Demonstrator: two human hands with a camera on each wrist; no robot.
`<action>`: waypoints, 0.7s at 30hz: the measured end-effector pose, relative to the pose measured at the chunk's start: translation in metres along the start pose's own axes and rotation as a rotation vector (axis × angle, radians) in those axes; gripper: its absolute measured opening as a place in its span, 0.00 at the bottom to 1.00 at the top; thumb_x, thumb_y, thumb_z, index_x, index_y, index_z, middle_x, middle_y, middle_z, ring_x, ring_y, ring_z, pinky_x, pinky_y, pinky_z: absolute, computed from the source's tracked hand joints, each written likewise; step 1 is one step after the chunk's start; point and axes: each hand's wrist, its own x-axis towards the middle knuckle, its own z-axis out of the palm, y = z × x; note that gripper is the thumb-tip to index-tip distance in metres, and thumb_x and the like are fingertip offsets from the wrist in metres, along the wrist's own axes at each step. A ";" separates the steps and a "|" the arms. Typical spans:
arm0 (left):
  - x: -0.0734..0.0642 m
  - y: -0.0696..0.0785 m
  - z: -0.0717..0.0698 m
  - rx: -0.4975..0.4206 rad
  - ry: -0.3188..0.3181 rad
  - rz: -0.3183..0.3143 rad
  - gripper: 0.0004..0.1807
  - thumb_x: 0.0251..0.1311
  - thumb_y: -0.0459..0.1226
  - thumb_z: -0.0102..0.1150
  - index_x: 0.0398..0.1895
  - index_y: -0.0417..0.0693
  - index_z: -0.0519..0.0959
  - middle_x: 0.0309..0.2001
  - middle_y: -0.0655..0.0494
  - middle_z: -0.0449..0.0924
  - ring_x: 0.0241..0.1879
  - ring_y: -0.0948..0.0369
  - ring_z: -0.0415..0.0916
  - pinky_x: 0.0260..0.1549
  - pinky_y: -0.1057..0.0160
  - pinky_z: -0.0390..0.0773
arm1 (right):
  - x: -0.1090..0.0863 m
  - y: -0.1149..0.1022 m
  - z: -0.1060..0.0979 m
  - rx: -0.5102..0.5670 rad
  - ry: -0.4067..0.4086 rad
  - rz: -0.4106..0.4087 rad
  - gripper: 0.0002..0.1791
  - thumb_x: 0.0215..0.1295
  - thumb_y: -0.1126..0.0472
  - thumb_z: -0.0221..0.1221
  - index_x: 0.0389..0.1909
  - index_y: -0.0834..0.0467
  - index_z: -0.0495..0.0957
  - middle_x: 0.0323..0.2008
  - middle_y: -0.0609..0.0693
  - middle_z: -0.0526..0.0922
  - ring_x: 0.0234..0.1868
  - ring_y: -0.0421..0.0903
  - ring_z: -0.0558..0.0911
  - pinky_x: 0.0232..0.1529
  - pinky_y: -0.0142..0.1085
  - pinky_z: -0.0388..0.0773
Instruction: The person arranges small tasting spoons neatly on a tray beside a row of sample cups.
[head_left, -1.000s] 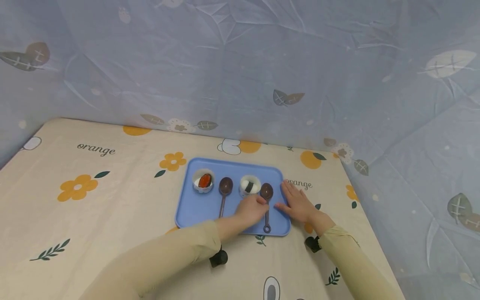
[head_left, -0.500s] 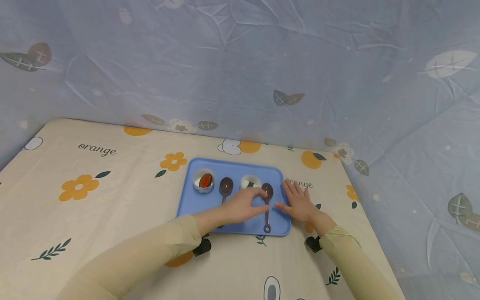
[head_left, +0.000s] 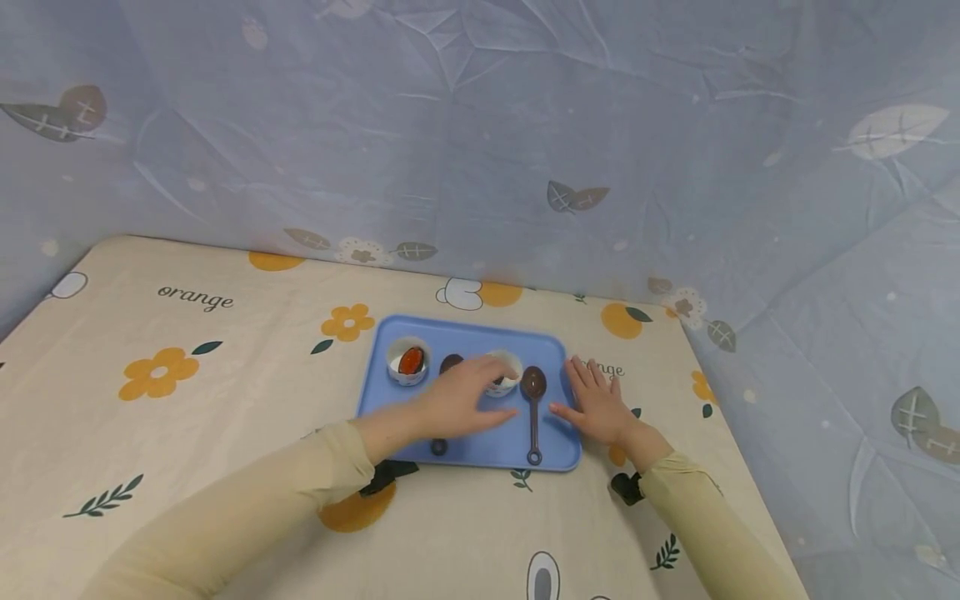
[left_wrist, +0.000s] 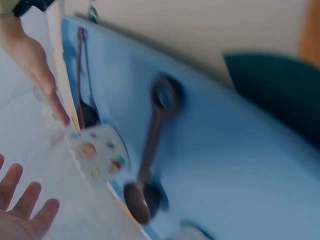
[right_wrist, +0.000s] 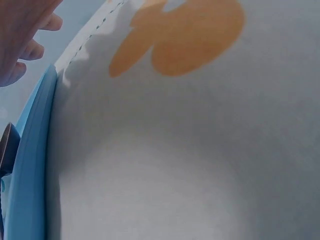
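Observation:
My left hand hovers over the blue tray, fingers spread and holding nothing. It covers the middle of the left brown spoon, and its fingertips overlap the right white bowl, largely hiding the dark-banded piece inside. To the right of that bowl lies the other brown spoon, handle toward me. At the tray's left, another white bowl holds a sushi-like piece with an orange-red top. My right hand rests at the tray's right edge, fingers extended. Both spoons lie bowl-end away from me.
A cream tablecloth printed with orange flowers and leaves lies under the tray. Behind the table hangs a blue-grey cloth, continuing along the right side. The tray has a low raised rim.
My left hand has left the right spoon's handle, its fingers spreading, and moved left past the right bowl to above the left spoon. The right hand stays at the tray's edge.

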 end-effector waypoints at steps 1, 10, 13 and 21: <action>-0.001 -0.004 -0.002 0.032 0.012 0.012 0.27 0.56 0.48 0.59 0.57 0.45 0.71 0.58 0.48 0.73 0.60 0.53 0.70 0.60 0.54 0.70 | 0.000 0.000 0.000 -0.001 0.002 0.001 0.48 0.62 0.37 0.50 0.72 0.61 0.43 0.74 0.60 0.43 0.73 0.64 0.41 0.65 0.70 0.37; -0.012 -0.031 -0.020 0.251 0.101 0.037 0.38 0.54 0.54 0.60 0.64 0.45 0.65 0.65 0.45 0.64 0.68 0.43 0.56 0.66 0.42 0.59 | 0.000 0.000 -0.002 0.000 0.025 -0.015 0.47 0.62 0.37 0.50 0.72 0.60 0.43 0.74 0.60 0.43 0.73 0.64 0.40 0.65 0.70 0.35; -0.016 -0.038 -0.024 0.300 0.091 0.003 0.40 0.54 0.56 0.58 0.66 0.47 0.62 0.69 0.46 0.59 0.70 0.42 0.49 0.66 0.37 0.52 | -0.001 0.001 -0.002 -0.006 0.034 -0.019 0.47 0.62 0.37 0.49 0.72 0.59 0.43 0.74 0.59 0.43 0.73 0.64 0.40 0.65 0.69 0.35; -0.031 -0.056 -0.036 0.382 0.055 -0.093 0.45 0.53 0.60 0.56 0.69 0.46 0.57 0.73 0.45 0.47 0.72 0.40 0.40 0.66 0.32 0.44 | -0.003 -0.003 -0.006 0.003 0.041 -0.020 0.47 0.62 0.37 0.49 0.73 0.58 0.42 0.74 0.59 0.42 0.73 0.65 0.40 0.64 0.70 0.34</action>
